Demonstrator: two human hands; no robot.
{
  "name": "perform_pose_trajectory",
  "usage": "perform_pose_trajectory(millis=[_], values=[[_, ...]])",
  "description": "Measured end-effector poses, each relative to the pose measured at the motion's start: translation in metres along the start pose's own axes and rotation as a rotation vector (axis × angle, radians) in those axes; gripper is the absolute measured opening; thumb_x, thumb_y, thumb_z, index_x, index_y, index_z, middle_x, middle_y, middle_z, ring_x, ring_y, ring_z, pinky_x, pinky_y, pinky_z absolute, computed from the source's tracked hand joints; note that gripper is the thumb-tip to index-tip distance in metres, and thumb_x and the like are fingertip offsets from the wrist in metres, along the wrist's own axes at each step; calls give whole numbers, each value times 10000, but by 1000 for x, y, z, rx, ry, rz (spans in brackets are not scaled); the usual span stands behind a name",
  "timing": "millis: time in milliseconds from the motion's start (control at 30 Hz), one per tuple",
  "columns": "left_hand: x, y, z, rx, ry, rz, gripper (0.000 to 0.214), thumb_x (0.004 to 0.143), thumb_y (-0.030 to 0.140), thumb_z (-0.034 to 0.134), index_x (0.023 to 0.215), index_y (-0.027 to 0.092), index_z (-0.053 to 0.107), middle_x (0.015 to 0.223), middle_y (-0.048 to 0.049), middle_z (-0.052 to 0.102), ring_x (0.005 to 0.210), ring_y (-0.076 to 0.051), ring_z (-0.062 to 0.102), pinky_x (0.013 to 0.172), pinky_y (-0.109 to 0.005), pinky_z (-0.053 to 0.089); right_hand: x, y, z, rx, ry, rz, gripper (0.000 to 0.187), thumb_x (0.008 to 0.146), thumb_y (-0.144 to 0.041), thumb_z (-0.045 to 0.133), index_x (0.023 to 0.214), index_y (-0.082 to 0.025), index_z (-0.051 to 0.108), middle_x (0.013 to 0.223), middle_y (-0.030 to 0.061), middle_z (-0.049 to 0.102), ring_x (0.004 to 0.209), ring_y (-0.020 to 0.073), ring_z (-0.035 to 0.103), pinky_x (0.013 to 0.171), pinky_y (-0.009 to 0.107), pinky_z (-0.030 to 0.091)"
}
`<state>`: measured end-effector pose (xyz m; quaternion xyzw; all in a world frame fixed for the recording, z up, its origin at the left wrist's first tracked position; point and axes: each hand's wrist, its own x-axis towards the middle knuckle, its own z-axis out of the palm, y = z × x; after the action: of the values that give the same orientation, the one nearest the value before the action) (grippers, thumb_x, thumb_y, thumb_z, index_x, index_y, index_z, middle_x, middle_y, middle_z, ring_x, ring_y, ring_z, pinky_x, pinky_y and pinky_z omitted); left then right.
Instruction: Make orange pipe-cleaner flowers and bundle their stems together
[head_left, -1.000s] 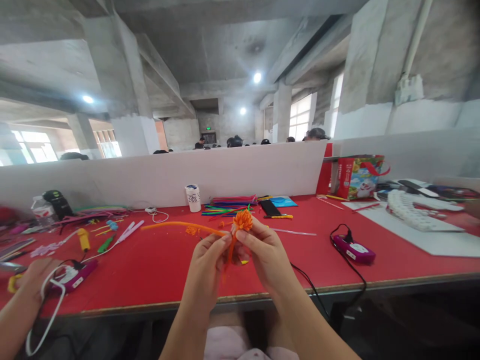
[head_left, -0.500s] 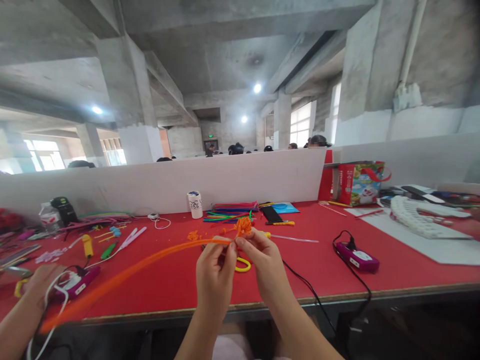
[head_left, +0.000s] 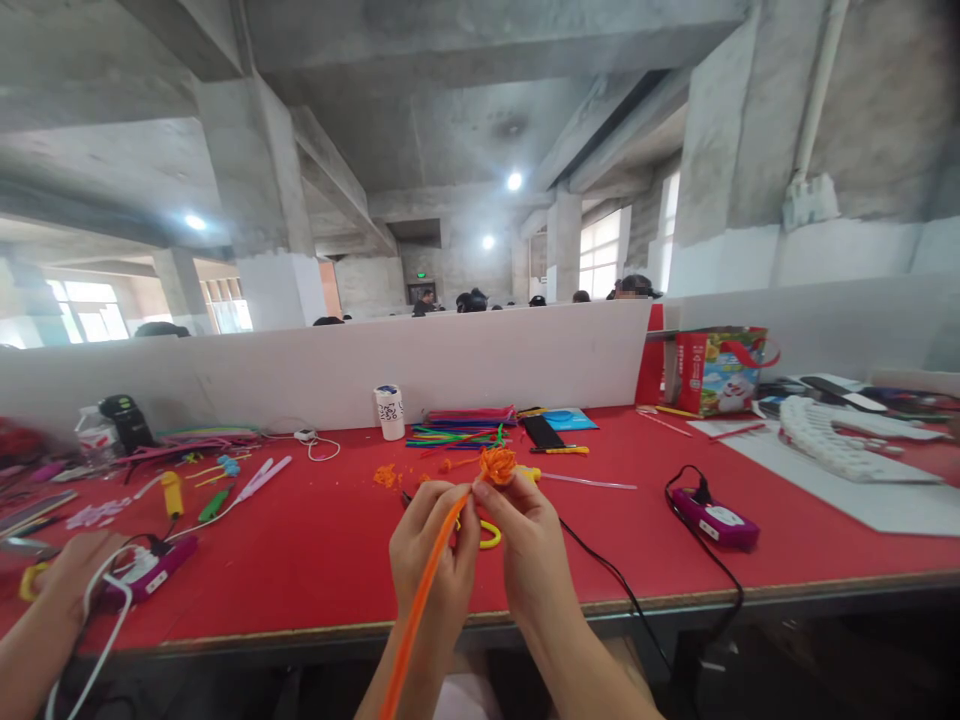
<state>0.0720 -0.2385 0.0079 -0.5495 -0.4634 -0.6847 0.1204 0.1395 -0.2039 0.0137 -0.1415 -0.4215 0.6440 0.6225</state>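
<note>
Held up over the red table [head_left: 300, 550], an orange pipe cleaner [head_left: 421, 600] passes out of my left hand [head_left: 431, 540], whose fingers pinch it. Its loose end hangs down across my left wrist towards me. My right hand [head_left: 531, 545] is closed on an orange pipe-cleaner flower [head_left: 497, 465] with a curled, rounded head; its base is hidden by my fingertips. The two hands nearly touch. A yellow loop handle [head_left: 491, 535], apparently of scissors, lies behind them, partly covered. Orange scraps [head_left: 386, 475] are strewn just beyond my left hand.
Behind lie a bundle of coloured pipe cleaners [head_left: 457, 435], a white cup [head_left: 389, 412] and a black phone-like slab [head_left: 543, 433]. Purple power strips stand left [head_left: 154, 572] and right [head_left: 716, 518], with cables. Another person's hand [head_left: 82, 565] rests at far left. A white partition [head_left: 487, 350] closes the back.
The pipe cleaner's long tail has swung from the left side down towards me, over my left wrist. The flower head has turned and shows more of its rounded face.
</note>
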Motion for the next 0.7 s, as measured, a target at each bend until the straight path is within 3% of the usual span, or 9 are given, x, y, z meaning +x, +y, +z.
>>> perform_pose_trajectory(millis=[133,233,367,533,700], values=[[1,-4,-5,-33,-46,-31,151,800,165,525,744,212,656,691,-22,574,634,-153,534,616,-243,412,1,2,-1,-4,-13,-4,133,625,-273,758,674,-195,663,652,-31,561,632,111,484,607,222,396],[1,-3,-8,-148,-132,-201,112,793,188,554,743,197,654,715,-21,600,640,-149,552,590,-232,428,2,1,-4,-29,-42,-35,105,648,-266,744,668,-192,671,690,-23,560,669,116,482,633,222,395],[3,3,-11,-343,-111,-388,87,755,228,608,734,179,677,663,-7,625,578,-131,549,526,-210,420,3,-5,-7,-68,-103,-46,84,663,-250,731,665,-189,674,723,-5,562,701,130,485,652,231,408],[10,9,-17,-479,-163,-601,163,724,269,641,612,151,662,508,5,602,490,-116,529,500,-210,429,2,-15,-4,-48,-178,-13,84,652,-245,733,649,-192,668,701,-5,534,603,118,479,524,225,416],[15,12,-23,-735,-193,-801,145,679,242,667,592,131,633,492,-3,600,455,-106,542,434,-191,389,-1,-18,-1,37,-327,85,74,696,-261,697,685,-195,663,635,-21,507,474,104,471,429,249,432]])
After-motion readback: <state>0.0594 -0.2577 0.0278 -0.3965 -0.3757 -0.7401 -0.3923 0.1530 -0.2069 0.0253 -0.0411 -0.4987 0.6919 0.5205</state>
